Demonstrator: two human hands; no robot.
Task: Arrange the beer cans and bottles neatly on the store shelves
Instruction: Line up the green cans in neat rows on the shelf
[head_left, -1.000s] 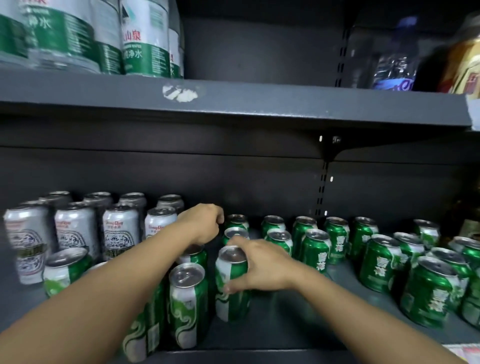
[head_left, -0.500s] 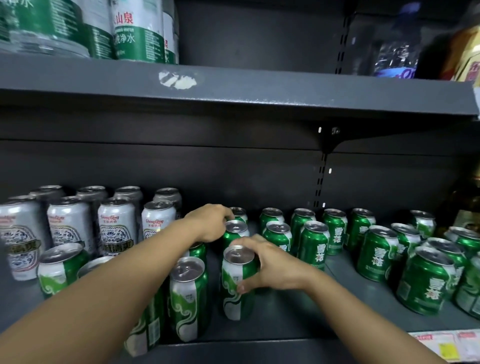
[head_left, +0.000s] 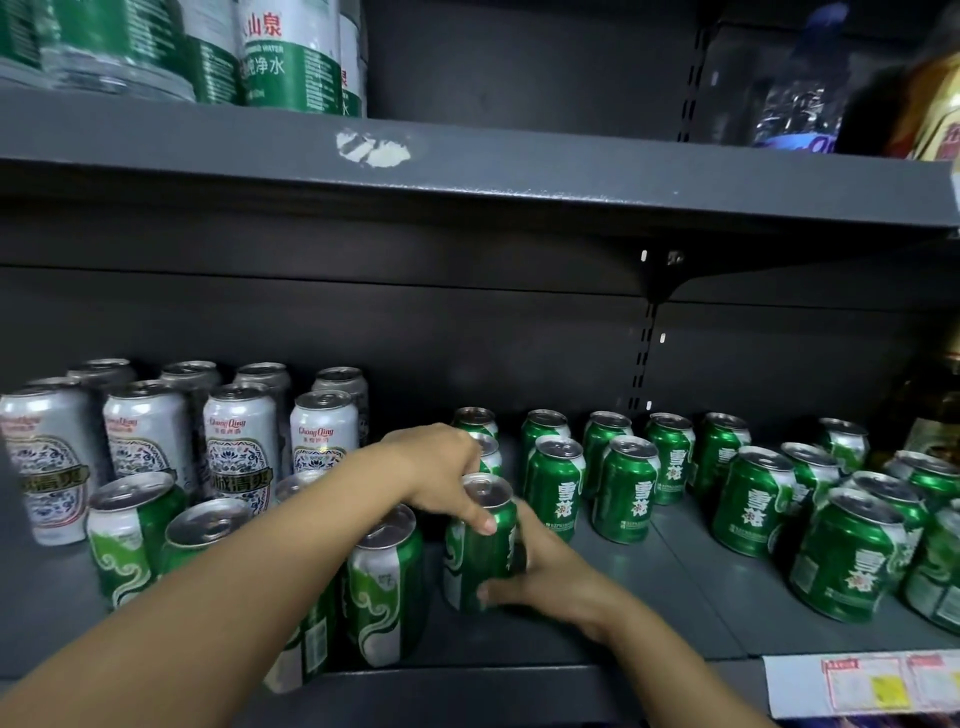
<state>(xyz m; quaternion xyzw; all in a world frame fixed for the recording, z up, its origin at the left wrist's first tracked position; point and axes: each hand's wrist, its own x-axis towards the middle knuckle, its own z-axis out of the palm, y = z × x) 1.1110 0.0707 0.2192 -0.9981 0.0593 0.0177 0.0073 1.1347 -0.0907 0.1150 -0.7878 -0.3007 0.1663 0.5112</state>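
Both hands hold one green can (head_left: 480, 545) on the shelf (head_left: 649, 582): the left hand (head_left: 441, 475) grips its top, the right hand (head_left: 545, 566) wraps its side. Left of this can stand about nine silver cans (head_left: 239, 441), tall and smooth. Right of it stand about fifteen shorter, shiny green cans (head_left: 626, 488).

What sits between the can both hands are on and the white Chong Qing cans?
Head view: one upright green can stands just left of the held can, with more green cans partly hidden behind the left forearm, before the white Chong Qing cans.
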